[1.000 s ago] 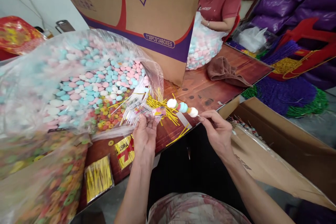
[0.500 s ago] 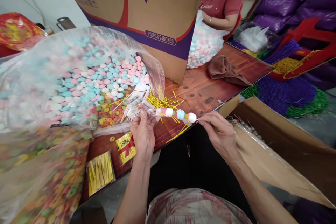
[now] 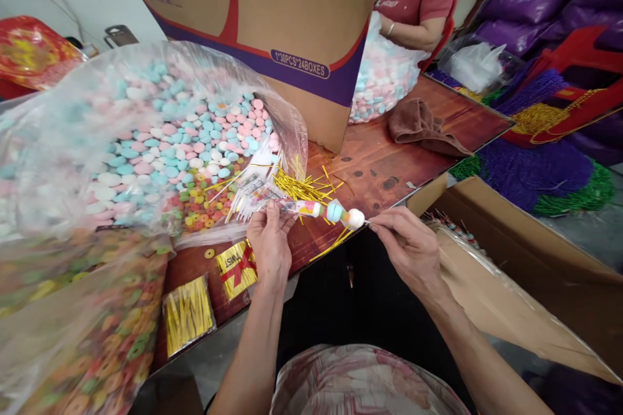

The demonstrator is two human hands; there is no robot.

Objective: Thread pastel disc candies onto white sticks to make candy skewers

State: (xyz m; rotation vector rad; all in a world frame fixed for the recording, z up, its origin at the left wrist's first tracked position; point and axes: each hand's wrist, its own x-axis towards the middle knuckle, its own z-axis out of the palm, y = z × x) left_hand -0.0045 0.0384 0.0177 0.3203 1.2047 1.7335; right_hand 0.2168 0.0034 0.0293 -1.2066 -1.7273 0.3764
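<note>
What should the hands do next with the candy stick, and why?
Probably the right hand should gently push the candy stick farther into the clear wrapper while the left hand holds it steady. The far end seems to be inside, but the blue candy and the white candy nearest the right hand look uncovered.

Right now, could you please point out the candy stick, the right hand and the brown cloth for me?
Candy stick (image 3: 334, 211): head view, on its blue candy.
Right hand (image 3: 412, 243): head view, on the middle of the hand.
Brown cloth (image 3: 421, 128): head view, on its crumpled middle.
</note>
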